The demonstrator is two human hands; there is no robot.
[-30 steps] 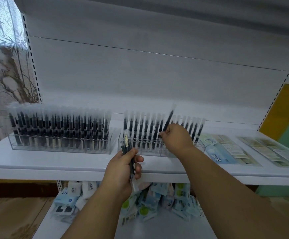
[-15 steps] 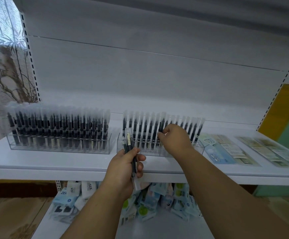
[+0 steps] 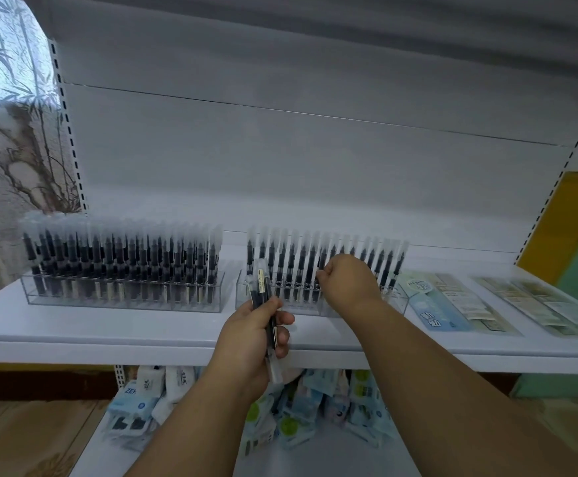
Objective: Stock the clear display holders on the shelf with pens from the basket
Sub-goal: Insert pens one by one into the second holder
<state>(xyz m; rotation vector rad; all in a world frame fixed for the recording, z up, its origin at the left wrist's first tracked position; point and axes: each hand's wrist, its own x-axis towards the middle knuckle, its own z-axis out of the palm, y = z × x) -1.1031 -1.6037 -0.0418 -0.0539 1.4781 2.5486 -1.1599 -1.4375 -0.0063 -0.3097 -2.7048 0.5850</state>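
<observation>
Pens (image 3: 263, 297) gripped upright, left hand (image 3: 253, 333).

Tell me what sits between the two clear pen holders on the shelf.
Nothing: the head view shows only a narrow strip of bare white shelf between the left holder and the right holder.

Pen seated in right-hand holder; right hand lowered.

1.0 s ago the right hand (image 3: 348, 282) held one pen (image 3: 321, 261) raised and tilted above the row in the clear holder (image 3: 397, 302). Now that pen stands upright in line with its neighbours, cap level with theirs. The hand has dropped against the front of the row, fingers curled at the pen's barrel; whether still pinching cannot be told.
</observation>
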